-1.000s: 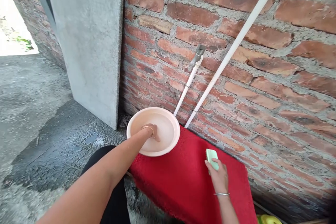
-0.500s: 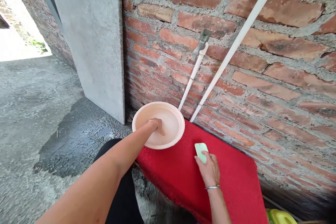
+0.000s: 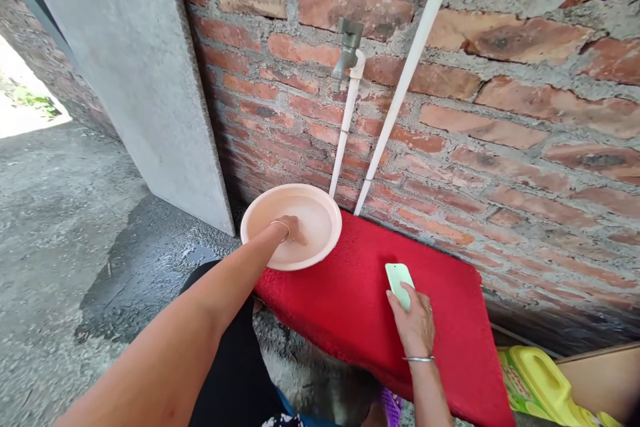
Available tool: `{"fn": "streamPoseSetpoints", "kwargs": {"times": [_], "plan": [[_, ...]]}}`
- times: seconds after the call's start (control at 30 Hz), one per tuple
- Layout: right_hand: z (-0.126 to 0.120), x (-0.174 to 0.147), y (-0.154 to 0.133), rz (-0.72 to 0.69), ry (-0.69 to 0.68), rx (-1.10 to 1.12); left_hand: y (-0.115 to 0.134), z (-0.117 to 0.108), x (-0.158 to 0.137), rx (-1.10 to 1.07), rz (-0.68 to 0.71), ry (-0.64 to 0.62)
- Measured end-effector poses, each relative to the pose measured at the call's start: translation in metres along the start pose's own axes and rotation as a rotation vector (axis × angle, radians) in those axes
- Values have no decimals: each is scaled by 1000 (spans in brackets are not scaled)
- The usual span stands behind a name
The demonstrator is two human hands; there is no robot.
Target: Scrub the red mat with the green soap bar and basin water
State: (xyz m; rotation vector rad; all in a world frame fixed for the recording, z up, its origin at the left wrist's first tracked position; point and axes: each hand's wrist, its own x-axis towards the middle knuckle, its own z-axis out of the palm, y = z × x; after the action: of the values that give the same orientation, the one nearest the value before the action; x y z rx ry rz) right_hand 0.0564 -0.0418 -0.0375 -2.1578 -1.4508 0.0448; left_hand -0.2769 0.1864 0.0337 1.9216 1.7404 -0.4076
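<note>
Shifted farther right of the basin [image 3: 260,217], the pale-green block [image 3: 397,275] sits on the red cloth [image 3: 340,307], right hand [image 3: 416,327] closed around its near end. Left hand [image 3: 291,229] dips inside the basin, grip unclear. Scrubbing seems under way, unfinished.

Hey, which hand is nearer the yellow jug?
Right. The right hand, holding the pale green object, is left of the yellow jug; the left hand is farther left, in the basin.
</note>
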Motion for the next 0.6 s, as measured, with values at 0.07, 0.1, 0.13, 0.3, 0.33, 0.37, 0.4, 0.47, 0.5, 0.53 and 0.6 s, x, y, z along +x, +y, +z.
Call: {"fn": "streamPoseSetpoints", "kwargs": {"times": [0.07, 0.1, 0.13, 0.3, 0.33, 0.37, 0.4, 0.47, 0.5, 0.53, 0.6], "plan": [[4, -5, -14, -46, 7, 31, 1, -1, -1, 26, -18, -20], [8, -9, -23, -84, -2, 46, 1, -2, -1, 38, -24, -29], [11, -13, -33, -128, -18, 57, 2, -2, -1, 46, -26, -35], [23, -25, -59, -230, -83, 27, 4, -2, -1, 85, -28, -35], [22, -24, -55, -218, -79, 14, 4, -2, -1, 89, -26, -38], [20, -22, -48, -200, -69, 1, 5, -2, -1, 92, -22, -41], [15, -20, -37, -174, -58, -12, 5, -2, -1, 94, -20, -45], [3, -14, -11, -92, -36, -39, 5, -2, -1, 92, -17, -49], [-5, -11, 4, -36, -24, -52, 5, -2, -1, 88, -17, -48], [-14, -9, 18, 25, -11, -62, 5, -1, 0, 80, -17, -46], [-31, -5, 41, 154, 25, -65, 4, 0, 3, 60, -18, -40]]}}
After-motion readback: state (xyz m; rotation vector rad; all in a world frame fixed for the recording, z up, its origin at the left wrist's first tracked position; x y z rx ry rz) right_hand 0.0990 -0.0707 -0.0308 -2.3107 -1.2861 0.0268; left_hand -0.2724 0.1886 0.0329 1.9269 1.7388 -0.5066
